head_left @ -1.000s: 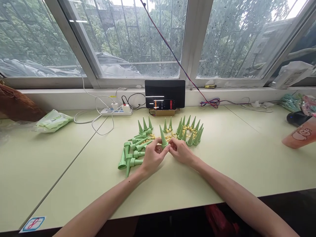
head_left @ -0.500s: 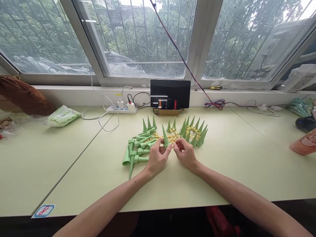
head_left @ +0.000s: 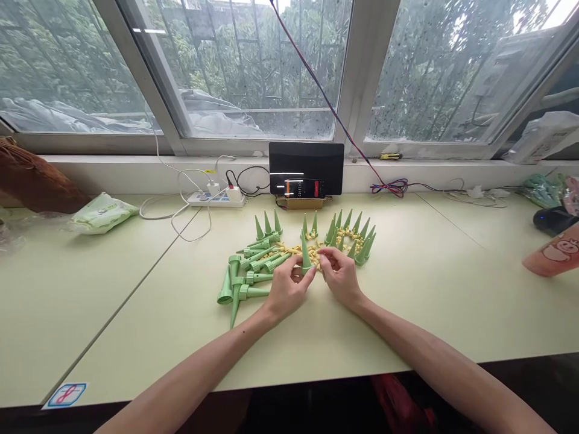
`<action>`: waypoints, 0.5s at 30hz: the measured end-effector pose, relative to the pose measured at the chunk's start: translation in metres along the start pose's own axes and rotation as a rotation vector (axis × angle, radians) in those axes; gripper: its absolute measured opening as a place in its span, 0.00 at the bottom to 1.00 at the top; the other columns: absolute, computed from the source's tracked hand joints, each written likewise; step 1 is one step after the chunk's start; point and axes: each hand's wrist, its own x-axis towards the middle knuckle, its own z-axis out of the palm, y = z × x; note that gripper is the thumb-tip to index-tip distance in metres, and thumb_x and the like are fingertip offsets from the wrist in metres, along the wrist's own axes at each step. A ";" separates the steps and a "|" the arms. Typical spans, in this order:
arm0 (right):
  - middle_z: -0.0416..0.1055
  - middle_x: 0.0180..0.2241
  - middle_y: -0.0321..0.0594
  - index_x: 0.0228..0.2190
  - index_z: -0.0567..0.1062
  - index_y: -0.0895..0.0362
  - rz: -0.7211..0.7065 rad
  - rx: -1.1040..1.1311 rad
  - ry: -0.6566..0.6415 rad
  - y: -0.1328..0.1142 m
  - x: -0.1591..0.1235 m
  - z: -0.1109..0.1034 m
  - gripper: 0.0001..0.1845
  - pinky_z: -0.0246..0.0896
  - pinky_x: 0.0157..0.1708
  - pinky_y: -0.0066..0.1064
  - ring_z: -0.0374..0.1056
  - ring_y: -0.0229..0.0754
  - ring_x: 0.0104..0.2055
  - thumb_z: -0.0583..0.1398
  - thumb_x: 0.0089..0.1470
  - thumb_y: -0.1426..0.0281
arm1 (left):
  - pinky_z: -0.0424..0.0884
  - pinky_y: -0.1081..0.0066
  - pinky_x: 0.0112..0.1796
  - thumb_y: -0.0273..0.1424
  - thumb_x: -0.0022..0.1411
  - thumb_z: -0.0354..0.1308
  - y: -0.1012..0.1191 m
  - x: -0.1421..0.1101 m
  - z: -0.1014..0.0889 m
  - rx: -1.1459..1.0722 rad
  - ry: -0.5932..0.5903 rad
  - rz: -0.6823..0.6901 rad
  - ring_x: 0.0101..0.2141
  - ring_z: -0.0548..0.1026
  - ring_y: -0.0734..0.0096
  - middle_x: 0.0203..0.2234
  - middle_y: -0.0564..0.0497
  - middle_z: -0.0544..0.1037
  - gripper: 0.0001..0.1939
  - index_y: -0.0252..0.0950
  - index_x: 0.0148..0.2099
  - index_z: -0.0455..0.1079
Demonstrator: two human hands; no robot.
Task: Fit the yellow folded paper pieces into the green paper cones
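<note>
My left hand (head_left: 292, 283) is closed around the base of a green plastic cone spike (head_left: 305, 253), which points up. Just to its right, my right hand (head_left: 340, 274) has thumb and index finger pinched close to the small yellow pieces (head_left: 294, 248); whatever sits in the pinch is too small to make out. More green spikes (head_left: 259, 260) lie in a pile left of my left hand, some with ridged caps. Beyond my right hand, several upright spikes (head_left: 365, 247) stand in a ring around more yellow pieces.
At the back, a phone (head_left: 304, 188) leans against a black tablet (head_left: 306, 161). A white power strip (head_left: 216, 200) with cables lies to the left, near a green-white packet (head_left: 104, 214). An orange cup (head_left: 552, 252) stands at the far right on the pale table (head_left: 429, 289).
The camera view has shifted slightly. My right hand has opened its pinch a little and moved toward the yellow pieces; my left hand keeps the spike upright.
</note>
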 end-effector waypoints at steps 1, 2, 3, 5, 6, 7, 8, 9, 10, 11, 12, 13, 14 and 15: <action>0.65 0.21 0.32 0.35 0.73 0.57 -0.002 0.002 -0.002 0.000 0.000 0.000 0.08 0.56 0.19 0.27 0.58 0.34 0.19 0.56 0.59 0.66 | 0.63 0.76 0.21 0.39 0.62 0.60 0.000 0.000 0.000 0.004 -0.001 0.001 0.18 0.67 0.77 0.18 0.57 0.67 0.13 0.34 0.42 0.71; 0.66 0.22 0.33 0.35 0.73 0.57 -0.006 0.004 -0.001 -0.001 -0.001 0.000 0.08 0.57 0.19 0.27 0.59 0.34 0.20 0.57 0.59 0.66 | 0.63 0.75 0.21 0.39 0.62 0.60 0.001 0.000 0.000 0.010 -0.001 0.002 0.18 0.67 0.77 0.18 0.57 0.67 0.13 0.34 0.42 0.71; 0.67 0.23 0.33 0.35 0.72 0.57 -0.011 0.004 0.002 -0.001 -0.001 0.000 0.07 0.58 0.19 0.27 0.60 0.34 0.20 0.57 0.59 0.66 | 0.63 0.75 0.21 0.40 0.62 0.60 0.000 0.000 0.000 0.018 0.000 0.004 0.18 0.67 0.76 0.17 0.57 0.66 0.14 0.33 0.42 0.71; 0.68 0.25 0.35 0.35 0.72 0.57 -0.020 0.006 0.007 -0.002 -0.002 0.000 0.07 0.59 0.20 0.27 0.62 0.34 0.21 0.58 0.59 0.66 | 0.63 0.75 0.21 0.41 0.62 0.60 -0.001 0.000 -0.001 0.043 0.003 0.011 0.18 0.66 0.76 0.17 0.58 0.65 0.14 0.34 0.41 0.71; 0.69 0.25 0.35 0.35 0.72 0.57 -0.024 0.009 0.010 -0.002 -0.002 0.000 0.07 0.60 0.20 0.27 0.63 0.34 0.21 0.58 0.59 0.66 | 0.63 0.74 0.21 0.41 0.62 0.60 -0.002 0.001 -0.001 0.056 0.005 0.018 0.18 0.66 0.76 0.17 0.58 0.65 0.14 0.34 0.41 0.71; 0.69 0.26 0.35 0.35 0.71 0.57 -0.029 0.012 0.011 -0.003 -0.003 0.000 0.06 0.60 0.20 0.27 0.63 0.34 0.21 0.58 0.59 0.66 | 0.63 0.74 0.21 0.41 0.62 0.60 -0.003 0.001 -0.001 0.063 0.004 0.025 0.18 0.65 0.76 0.17 0.57 0.65 0.14 0.34 0.41 0.71; 0.69 0.26 0.36 0.34 0.71 0.57 -0.033 0.016 0.012 -0.003 -0.003 -0.001 0.06 0.60 0.20 0.27 0.64 0.35 0.21 0.58 0.59 0.66 | 0.63 0.74 0.21 0.41 0.63 0.60 -0.004 0.001 -0.001 0.065 0.001 0.032 0.18 0.65 0.76 0.17 0.57 0.66 0.14 0.34 0.41 0.71; 0.69 0.26 0.36 0.34 0.71 0.57 -0.037 0.019 0.011 -0.004 -0.003 -0.001 0.06 0.61 0.20 0.27 0.64 0.35 0.22 0.58 0.59 0.66 | 0.63 0.74 0.21 0.42 0.63 0.60 -0.006 0.002 -0.002 0.061 -0.002 0.038 0.18 0.66 0.76 0.18 0.56 0.67 0.15 0.34 0.41 0.71; 0.70 0.26 0.36 0.34 0.71 0.57 -0.040 0.020 0.008 -0.004 -0.003 -0.001 0.06 0.61 0.20 0.27 0.64 0.35 0.22 0.58 0.59 0.66 | 0.63 0.74 0.21 0.42 0.63 0.59 -0.006 0.002 -0.002 0.055 -0.003 0.044 0.19 0.66 0.76 0.20 0.55 0.69 0.15 0.34 0.41 0.71; 0.70 0.27 0.36 0.34 0.71 0.57 -0.041 0.019 0.005 -0.005 -0.003 -0.001 0.06 0.61 0.20 0.27 0.65 0.35 0.22 0.59 0.59 0.66 | 0.63 0.74 0.21 0.42 0.63 0.59 -0.007 0.002 -0.002 0.048 0.000 0.050 0.19 0.66 0.76 0.21 0.54 0.70 0.15 0.34 0.42 0.72; 0.70 0.27 0.37 0.34 0.71 0.57 -0.041 0.017 0.001 -0.005 -0.003 -0.001 0.06 0.61 0.20 0.27 0.65 0.35 0.22 0.59 0.59 0.66 | 0.63 0.74 0.20 0.43 0.63 0.59 -0.007 0.002 -0.002 0.042 0.006 0.056 0.19 0.66 0.76 0.22 0.53 0.71 0.16 0.34 0.42 0.72; 0.70 0.27 0.37 0.34 0.71 0.57 -0.041 0.013 -0.002 -0.006 -0.003 -0.001 0.06 0.61 0.20 0.27 0.65 0.35 0.22 0.59 0.59 0.66 | 0.62 0.74 0.20 0.43 0.63 0.59 -0.007 0.002 -0.002 0.038 0.012 0.062 0.19 0.66 0.75 0.22 0.53 0.72 0.16 0.34 0.42 0.72; 0.70 0.27 0.37 0.34 0.71 0.57 -0.041 0.009 -0.005 -0.006 -0.003 -0.001 0.06 0.61 0.19 0.27 0.65 0.35 0.22 0.59 0.59 0.66 | 0.62 0.74 0.20 0.43 0.62 0.60 -0.007 0.002 -0.002 0.035 0.017 0.067 0.19 0.66 0.75 0.22 0.52 0.72 0.17 0.34 0.42 0.73; 0.71 0.27 0.37 0.34 0.71 0.57 -0.041 0.005 -0.008 -0.006 -0.004 -0.001 0.06 0.61 0.19 0.27 0.65 0.35 0.22 0.59 0.59 0.66 | 0.62 0.74 0.20 0.44 0.62 0.60 -0.007 0.002 -0.002 0.033 0.019 0.070 0.19 0.66 0.76 0.22 0.52 0.72 0.17 0.34 0.42 0.73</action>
